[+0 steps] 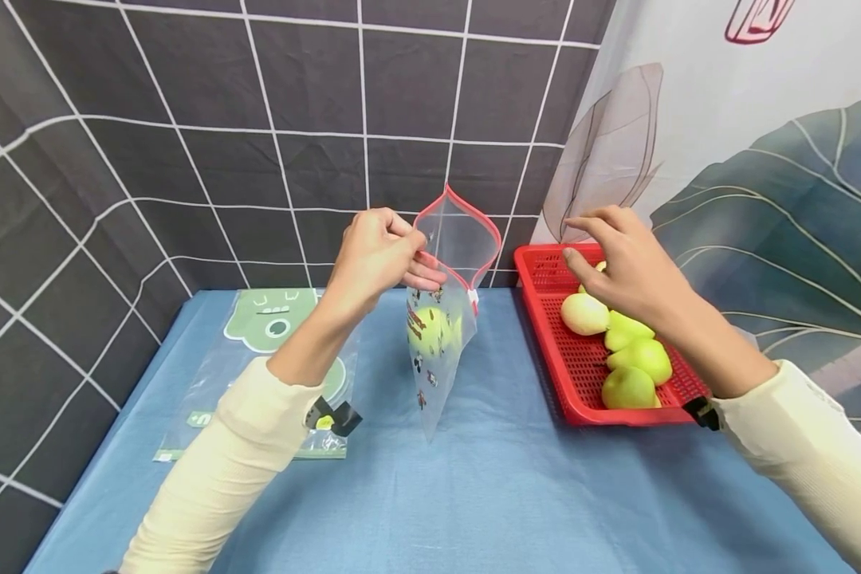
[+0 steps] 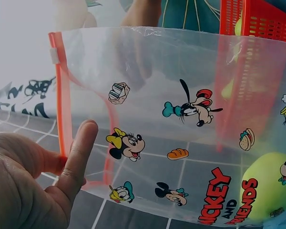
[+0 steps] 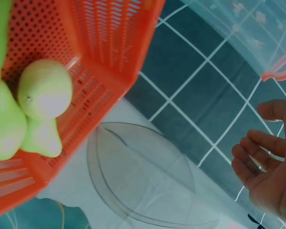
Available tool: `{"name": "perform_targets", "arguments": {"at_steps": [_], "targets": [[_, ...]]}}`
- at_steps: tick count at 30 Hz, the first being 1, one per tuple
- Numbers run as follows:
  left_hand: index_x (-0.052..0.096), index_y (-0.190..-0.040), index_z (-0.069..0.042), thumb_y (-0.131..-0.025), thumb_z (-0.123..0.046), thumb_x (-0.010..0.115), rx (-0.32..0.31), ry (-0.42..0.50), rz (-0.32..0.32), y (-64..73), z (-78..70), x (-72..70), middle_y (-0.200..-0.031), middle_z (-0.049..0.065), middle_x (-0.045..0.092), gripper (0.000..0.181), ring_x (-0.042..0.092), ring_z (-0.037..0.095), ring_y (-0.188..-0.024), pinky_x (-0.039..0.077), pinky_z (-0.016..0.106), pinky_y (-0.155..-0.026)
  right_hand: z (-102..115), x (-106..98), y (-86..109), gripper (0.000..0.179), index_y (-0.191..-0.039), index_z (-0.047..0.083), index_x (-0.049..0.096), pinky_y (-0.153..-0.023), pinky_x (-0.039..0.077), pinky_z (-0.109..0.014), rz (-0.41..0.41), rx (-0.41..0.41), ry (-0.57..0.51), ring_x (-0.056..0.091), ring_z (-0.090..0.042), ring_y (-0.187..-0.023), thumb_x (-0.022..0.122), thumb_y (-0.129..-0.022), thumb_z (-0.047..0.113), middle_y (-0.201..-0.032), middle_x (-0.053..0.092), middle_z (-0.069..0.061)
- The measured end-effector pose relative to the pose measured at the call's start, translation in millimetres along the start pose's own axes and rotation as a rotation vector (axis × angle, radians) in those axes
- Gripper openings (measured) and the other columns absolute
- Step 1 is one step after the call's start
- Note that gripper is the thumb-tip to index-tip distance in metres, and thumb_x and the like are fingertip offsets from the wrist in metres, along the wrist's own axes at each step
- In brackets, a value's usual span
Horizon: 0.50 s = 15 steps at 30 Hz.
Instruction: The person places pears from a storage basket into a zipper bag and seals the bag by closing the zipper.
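A clear zip bag (image 1: 445, 383) with a red zip rim and cartoon figures hangs upright with its mouth open. My left hand (image 1: 380, 253) pinches the red rim at its left side; in the left wrist view, the left hand (image 2: 43, 176) has one finger stretched along the bag's wall. Inside the bag, near the bottom, lies a yellow-green round fruit (image 2: 267, 183). My right hand (image 1: 624, 259) hovers over the near-left part of a red basket (image 1: 556, 359), fingers loosely bent and holding nothing. Several green pears (image 1: 642, 360) and a paler round fruit (image 1: 584, 314) lie in the basket.
To the left, a flat clear bag with a green cartoon print (image 1: 273, 323) lies on the blue tablecloth (image 1: 473, 494). Behind stands a dark cloth with white grid lines (image 1: 308, 72), and a leaf-patterned curtain (image 1: 782, 223) hangs at the right.
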<state>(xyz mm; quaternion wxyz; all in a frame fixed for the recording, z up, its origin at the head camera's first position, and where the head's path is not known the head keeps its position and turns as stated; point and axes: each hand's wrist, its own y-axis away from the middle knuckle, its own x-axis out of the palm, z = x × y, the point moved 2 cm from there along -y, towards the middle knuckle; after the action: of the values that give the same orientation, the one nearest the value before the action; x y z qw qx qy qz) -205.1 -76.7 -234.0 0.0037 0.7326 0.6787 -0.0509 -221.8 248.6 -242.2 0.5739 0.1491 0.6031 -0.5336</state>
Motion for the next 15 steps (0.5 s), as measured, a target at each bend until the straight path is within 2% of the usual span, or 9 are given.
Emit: {"name": "perform_targets", "arguments": {"at_steps": [7, 12, 15], "targets": [[0.064, -0.119, 0.013, -0.105, 0.003, 0.054, -0.012, -0.01, -0.004, 0.7, 0.7, -2.0, -0.095, 0.027, 0.084, 0.02, 0.087, 0.028, -0.073, 0.075, 0.043, -0.07, -11, -5, 15.1, 0.054, -0.151, -0.004, 0.066, -0.108, 0.055, -0.072, 0.086, 0.062, 0.046, 0.055, -0.048, -0.134, 0.074, -0.102, 0.017, -0.144, 0.061, -0.029], [0.066, -0.112, 0.007, -0.107, 0.001, 0.057, -0.017, -0.034, -0.007, 1.0, 0.3, -2.7, -0.094, 0.026, 0.084, 0.013, 0.087, 0.028, -0.073, 0.075, 0.042, -0.07, -20, -4, 27.6, 0.051, -0.145, -0.006, 0.069, -0.106, 0.057, -0.073, 0.102, 0.085, 0.061, 0.056, -0.048, -0.131, 0.076, -0.1, 0.017, -0.142, 0.062, -0.029], [0.066, -0.109, 0.005, -0.108, -0.001, 0.06, -0.02, -0.044, -0.006, 1.3, -0.3, -1.7, -0.093, 0.026, 0.084, 0.009, 0.086, 0.028, -0.072, 0.075, 0.042, -0.07, -28, -1, 36.1, 0.051, -0.143, -0.008, 0.069, -0.107, 0.057, -0.076, 0.156, 0.117, 0.086, 0.055, -0.052, -0.134, 0.078, -0.101, 0.018, -0.144, 0.062, -0.032]]}}
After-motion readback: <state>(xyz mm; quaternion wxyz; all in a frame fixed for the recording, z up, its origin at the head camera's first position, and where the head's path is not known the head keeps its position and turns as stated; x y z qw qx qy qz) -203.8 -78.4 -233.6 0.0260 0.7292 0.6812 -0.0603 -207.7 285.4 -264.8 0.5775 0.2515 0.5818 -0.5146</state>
